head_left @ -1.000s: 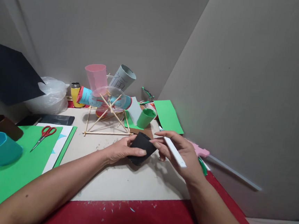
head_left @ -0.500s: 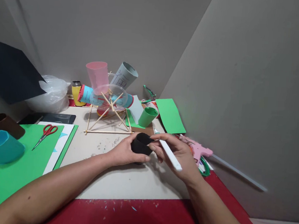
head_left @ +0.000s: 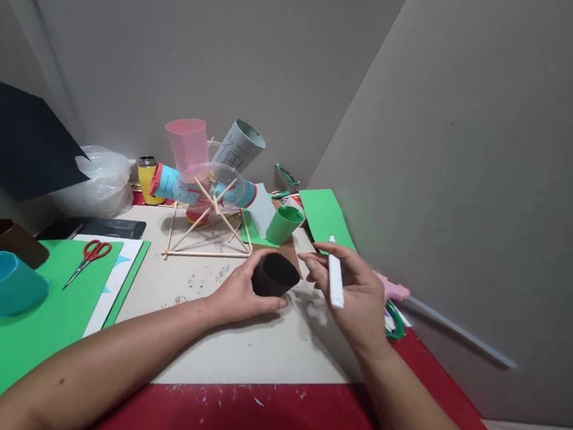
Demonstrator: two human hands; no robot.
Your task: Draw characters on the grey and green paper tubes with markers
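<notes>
My left hand wraps round a black paper cup, whose dark opening faces up and to the right. In my right hand a white marker pen rests between the fingers, slanting upward. The thumb and fingertips of that hand are a little apart from the cup's rim. Behind the cup a green paper cup leans on the board. Beyond my left hand stands a wheel of wooden sticks with a clear disc, carrying a pink cup, a grey cup with writing, and blue-and-red ones.
To the left, red-handled scissors lie on green sheets beside blue and brown paper rings. At right are a pink glue gun, a green tape roll and a grey wall.
My right hand has drawn back to the right from the cup's rim, and the marker pen now stands more upright. The black cup's opening shows rounder. My left hand stays in place.
</notes>
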